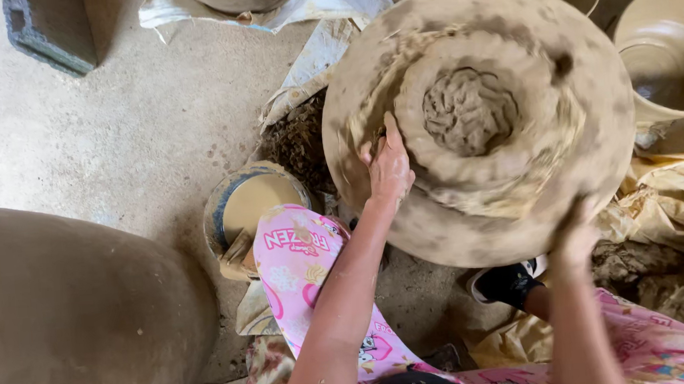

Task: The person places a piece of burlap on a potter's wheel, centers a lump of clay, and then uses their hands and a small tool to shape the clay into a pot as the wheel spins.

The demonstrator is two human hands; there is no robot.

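Clay ring (481, 118) on the wheel (598, 182), roughly raised, walls unsmoothed: left hand (389, 167) pressed flat against its outer wall; right hand (574, 236) blurred at the wheel's near edge, grip indiscernible.

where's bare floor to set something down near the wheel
Bare floor lies at upper left, bordered by the grey block, the big pot and the bucket. Crowded: the wheel under the left hand and right hand, and the bowl and crumpled sacks at right.
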